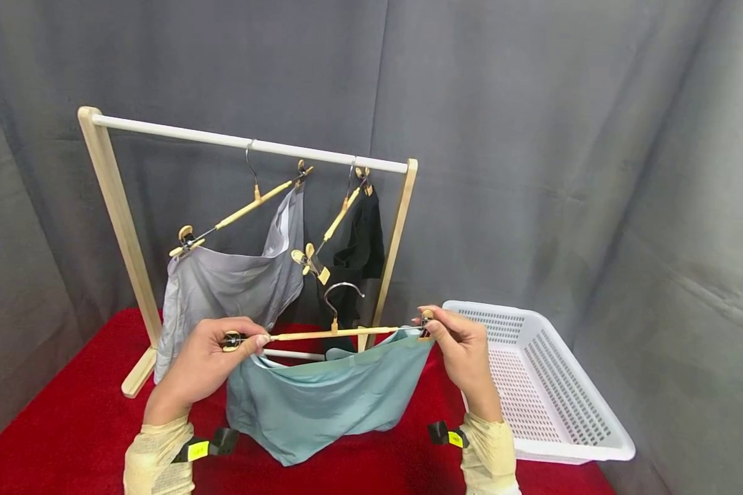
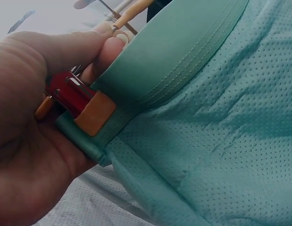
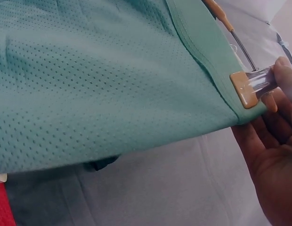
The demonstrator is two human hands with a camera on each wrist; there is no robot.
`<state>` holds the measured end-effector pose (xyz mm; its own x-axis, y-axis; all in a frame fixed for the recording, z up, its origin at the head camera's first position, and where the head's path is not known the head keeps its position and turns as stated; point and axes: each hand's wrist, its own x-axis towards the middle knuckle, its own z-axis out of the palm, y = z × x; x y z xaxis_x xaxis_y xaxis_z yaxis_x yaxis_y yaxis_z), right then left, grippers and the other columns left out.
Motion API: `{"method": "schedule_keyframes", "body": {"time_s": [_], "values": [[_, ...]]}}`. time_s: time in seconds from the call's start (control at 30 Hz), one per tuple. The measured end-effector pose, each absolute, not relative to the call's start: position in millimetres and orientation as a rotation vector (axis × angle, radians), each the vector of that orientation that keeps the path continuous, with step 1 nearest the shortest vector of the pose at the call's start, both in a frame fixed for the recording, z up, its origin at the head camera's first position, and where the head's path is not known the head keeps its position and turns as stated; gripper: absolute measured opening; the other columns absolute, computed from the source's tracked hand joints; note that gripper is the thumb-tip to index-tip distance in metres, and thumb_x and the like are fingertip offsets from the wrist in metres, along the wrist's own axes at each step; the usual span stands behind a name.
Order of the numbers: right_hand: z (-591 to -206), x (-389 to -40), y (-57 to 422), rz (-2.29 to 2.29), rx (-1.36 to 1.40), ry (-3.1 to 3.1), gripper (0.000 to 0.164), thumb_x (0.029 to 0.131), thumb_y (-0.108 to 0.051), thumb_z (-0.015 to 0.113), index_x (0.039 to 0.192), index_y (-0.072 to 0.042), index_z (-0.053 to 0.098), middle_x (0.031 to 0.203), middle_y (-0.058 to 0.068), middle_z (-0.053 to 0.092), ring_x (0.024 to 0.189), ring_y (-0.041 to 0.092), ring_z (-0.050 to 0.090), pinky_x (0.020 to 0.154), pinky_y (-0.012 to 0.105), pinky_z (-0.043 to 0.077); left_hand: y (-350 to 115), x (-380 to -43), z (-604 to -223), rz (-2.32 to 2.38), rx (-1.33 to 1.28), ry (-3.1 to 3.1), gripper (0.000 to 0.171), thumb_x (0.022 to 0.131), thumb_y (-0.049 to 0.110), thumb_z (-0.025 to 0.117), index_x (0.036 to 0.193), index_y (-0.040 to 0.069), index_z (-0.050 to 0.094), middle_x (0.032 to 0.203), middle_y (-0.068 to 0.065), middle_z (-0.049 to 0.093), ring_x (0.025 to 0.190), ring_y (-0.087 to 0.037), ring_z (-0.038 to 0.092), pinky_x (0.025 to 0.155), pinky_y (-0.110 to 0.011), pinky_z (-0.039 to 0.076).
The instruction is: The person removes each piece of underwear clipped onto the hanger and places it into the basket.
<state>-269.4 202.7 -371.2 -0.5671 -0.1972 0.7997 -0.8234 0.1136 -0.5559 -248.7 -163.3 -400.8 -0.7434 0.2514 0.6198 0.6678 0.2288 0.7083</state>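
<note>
Nearest, the 2 hands both pinched, with clock positions taken from the middle of the green garment (image 1: 328,402). The left hand (image 1: 206,361), at 10 o'clock, gripped 1 end of a hanger (image 1: 303,336) at its left clip (image 2: 95,113); the right hand (image 1: 469,356), at 2 o'clock, pinched the right clip (image 3: 245,89) between thumb and fingers. Both clips sat on the garment's waistband, and the garment hung between the hands above the red tabletop (image 1: 68,426). The hanger's metal hook (image 1: 328,302) stood up at 12 o'clock, apart from any rail. A white basket (image 1: 569,452) lay at 3 o'clock. Farther off, a wooden rack (image 1: 116,206) at 11 o'clock bore 2 hangers, with a grey garment (image 1: 229,282) at 11 and a black garment (image 1: 367,230) at 12. Farthest hung a grey curtain (image 1: 532,137).
</note>
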Motion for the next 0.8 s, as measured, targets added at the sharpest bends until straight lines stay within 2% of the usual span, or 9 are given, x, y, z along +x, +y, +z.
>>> {"method": "schedule_keyframes", "body": {"time_s": [0.4,0.63,0.8], "values": [[-373.5,-271.8,204.6,1.497,0.965,-1.817,0.021,0.081,0.011,0.056,0.100,0.012,0.062,0.085,0.033,0.061,0.079,0.026,0.064,0.073,0.024,0.051,-160.2,-250.0,-398.9,-1.520,-0.873,-2.127,0.009,0.083,0.013,0.065,0.090,0.016,0.068,0.080,0.001,0.065,0.072,-0.016,0.059,0.064,-0.026,0.049],[-372.2,-270.7,206.2,1.433,0.914,-1.908,0.021,0.082,0.005,0.058,0.102,0.011,0.063,0.086,0.023,0.065,0.081,0.022,0.064,0.069,0.025,0.051,-158.6,-250.3,-400.7,-1.521,-0.867,-2.130,0.008,0.083,0.015,0.066,0.090,0.016,0.068,0.079,0.000,0.065,0.071,-0.016,0.058,0.061,-0.026,0.048],[-369.5,-269.6,206.1,1.427,0.882,-1.977,0.025,0.083,0.001,0.059,0.107,0.009,0.061,0.089,0.021,0.066,0.084,0.023,0.063,0.071,0.026,0.051,-156.7,-247.1,-395.4,-1.520,-0.859,-2.126,0.009,0.082,0.010,0.065,0.090,0.014,0.068,0.079,-0.001,0.065,0.070,-0.018,0.058,0.061,-0.026,0.048]]}}
